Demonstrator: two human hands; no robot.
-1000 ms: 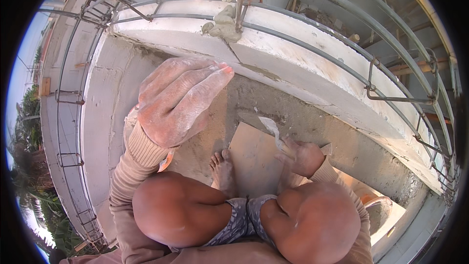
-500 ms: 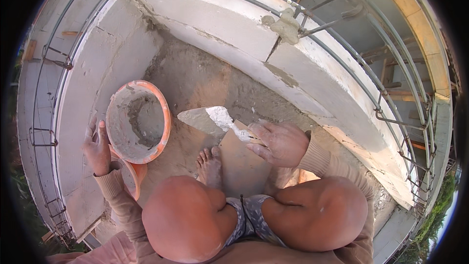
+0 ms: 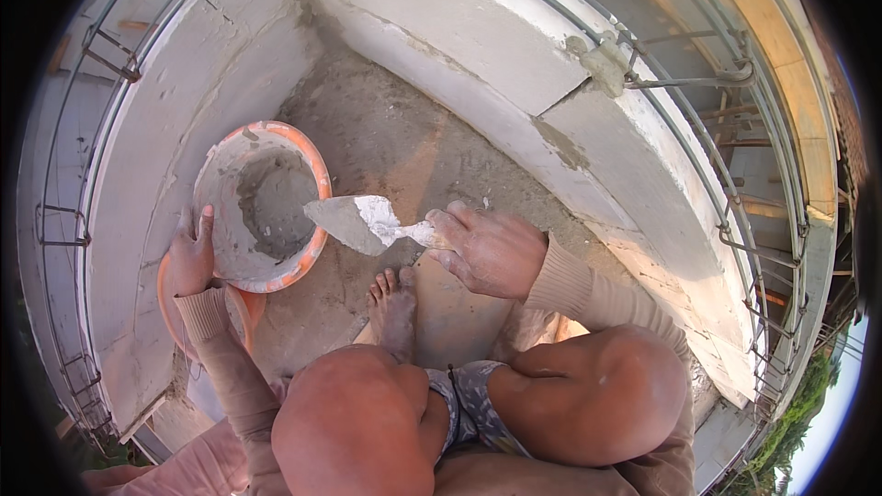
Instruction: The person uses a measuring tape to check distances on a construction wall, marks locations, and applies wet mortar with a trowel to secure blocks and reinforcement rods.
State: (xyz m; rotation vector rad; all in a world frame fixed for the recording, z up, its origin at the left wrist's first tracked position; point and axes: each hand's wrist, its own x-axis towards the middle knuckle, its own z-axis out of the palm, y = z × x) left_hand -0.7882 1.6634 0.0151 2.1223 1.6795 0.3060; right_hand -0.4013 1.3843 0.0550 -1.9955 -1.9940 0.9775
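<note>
My right hand (image 3: 491, 250) is closed around the handle of a pointed trowel (image 3: 344, 225). White, pasty mortar coats the rear of its blade and its neck. The blade's tip reaches over the near-right rim of an orange bucket (image 3: 319, 172). Grey wet mortar (image 3: 276, 207) lies inside, and dried mortar coats the bucket's walls. At the left rim is my left hand (image 3: 191, 257), its thumb lapping over the edge and its fingers along the outside. Partly hidden below this bucket is a second orange bucket (image 3: 246, 310).
Pale block walls (image 3: 441, 83) meet in a corner ahead. Steel rebar cages (image 3: 707, 152) run along their tops, with a mortar lump (image 3: 606, 64) on the right one. My bare foot (image 3: 393, 312) rests on the mortar-stained floor (image 3: 395, 142), beside a flat tan board (image 3: 464, 308).
My right hand has carried the trowel left, bringing its blade to the bucket's rim. The left hand has closed in on the bucket's left edge. The whole view has shifted slightly.
</note>
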